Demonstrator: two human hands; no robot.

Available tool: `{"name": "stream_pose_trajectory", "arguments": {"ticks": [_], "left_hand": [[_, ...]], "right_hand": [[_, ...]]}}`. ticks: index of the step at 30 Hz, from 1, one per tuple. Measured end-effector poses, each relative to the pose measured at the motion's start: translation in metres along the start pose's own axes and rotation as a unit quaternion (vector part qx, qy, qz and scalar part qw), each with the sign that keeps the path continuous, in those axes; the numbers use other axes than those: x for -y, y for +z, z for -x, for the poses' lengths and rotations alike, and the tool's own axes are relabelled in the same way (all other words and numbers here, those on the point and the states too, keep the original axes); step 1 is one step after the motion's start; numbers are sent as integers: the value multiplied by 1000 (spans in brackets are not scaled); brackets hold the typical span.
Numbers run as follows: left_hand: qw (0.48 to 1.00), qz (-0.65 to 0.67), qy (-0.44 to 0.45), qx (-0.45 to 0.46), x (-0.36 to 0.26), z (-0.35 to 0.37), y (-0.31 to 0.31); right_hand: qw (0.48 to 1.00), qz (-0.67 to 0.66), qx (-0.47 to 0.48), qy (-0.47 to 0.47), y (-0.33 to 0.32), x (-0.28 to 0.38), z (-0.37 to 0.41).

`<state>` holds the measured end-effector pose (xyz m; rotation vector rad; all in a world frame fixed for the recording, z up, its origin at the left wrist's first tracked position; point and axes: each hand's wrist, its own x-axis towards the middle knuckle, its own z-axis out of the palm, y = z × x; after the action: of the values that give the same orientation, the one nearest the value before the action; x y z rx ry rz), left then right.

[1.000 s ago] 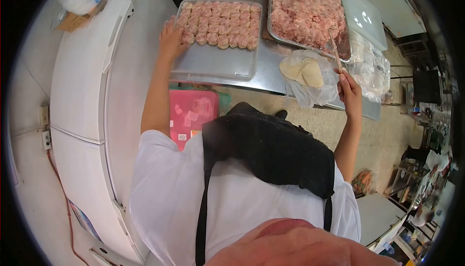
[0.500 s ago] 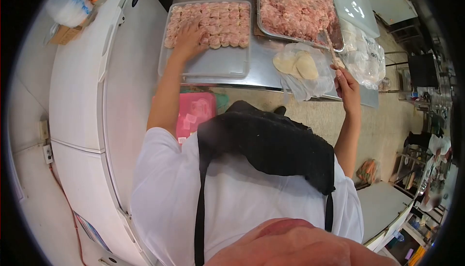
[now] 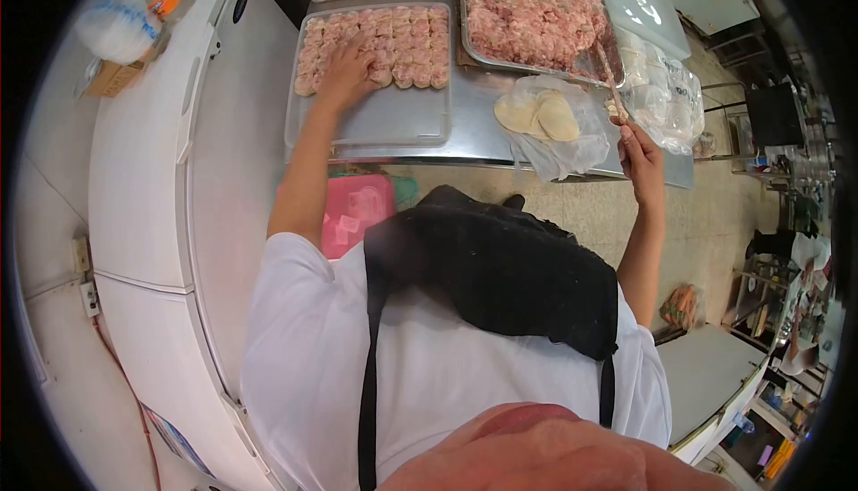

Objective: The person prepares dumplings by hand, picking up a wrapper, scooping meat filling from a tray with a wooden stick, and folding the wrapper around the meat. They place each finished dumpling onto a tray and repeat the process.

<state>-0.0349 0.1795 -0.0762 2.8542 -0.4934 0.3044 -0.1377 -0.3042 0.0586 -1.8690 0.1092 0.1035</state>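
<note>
Right hand [image 3: 640,157] clamps a stick [image 3: 610,78] beside bagged wrappers [image 3: 540,116]; left hand [image 3: 349,71] covers dumplings [image 3: 407,40], its grip hidden.

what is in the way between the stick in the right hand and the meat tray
Nothing visible. The right hand grips the stick, whose tip is at the near corner of the meat tray. The bag of wrappers lies just to the left of the stick, beside it and not across its path.
</note>
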Motion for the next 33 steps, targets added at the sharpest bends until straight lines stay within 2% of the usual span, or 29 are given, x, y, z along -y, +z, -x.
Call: {"name": "stream_pose_trajectory", "arguments": {"ticks": [2,5,8,11,14,17,19,22,23,25,26,29,31,32,33], "left_hand": [[1000,-15,-15,17,-1,1,0],[999,12,21,41,-30,-4,-10],[999,31,25,16,-42,-12,2],[999,20,22,13,-25,-19,11],[998,-18,18,55,-30,-19,6],[999,23,3,39,-63,-23,-1],[999,24,8,44,-60,-33,10],[999,15,-27,41,-57,-35,11],[998,9,-43,37,-57,-34,7],[999,2,-17,50,-61,-32,-3],[998,0,-2,58,-69,-32,-4],[999,17,13,-42,-133,-48,-30],[980,168,75,-76,-182,-63,-29],[960,242,103,-94,-207,-71,-26],[951,287,102,-60,-230,-75,-15]], "right_hand": [[1000,8,-7,1,0,-1,0],[1000,12,-8,4,-3,-4,2],[1000,6,-1,6,-2,-4,1],[1000,17,1,4,-7,-3,0],[1000,10,10,1,-15,-9,-9],[1000,13,20,4,-25,-12,-18],[999,25,33,9,-30,-9,-28],[991,115,60,-36,-43,-11,-56],[984,148,54,-84,-50,-17,-71],[960,214,38,-176,-65,-29,-99],[939,294,39,-173,-78,-28,-109],[845,501,52,-177,-101,-2,-138],[764,607,74,-209,-116,4,-167],[754,615,79,-217,-118,13,-176],[743,624,85,-228,-115,25,-186]]}}
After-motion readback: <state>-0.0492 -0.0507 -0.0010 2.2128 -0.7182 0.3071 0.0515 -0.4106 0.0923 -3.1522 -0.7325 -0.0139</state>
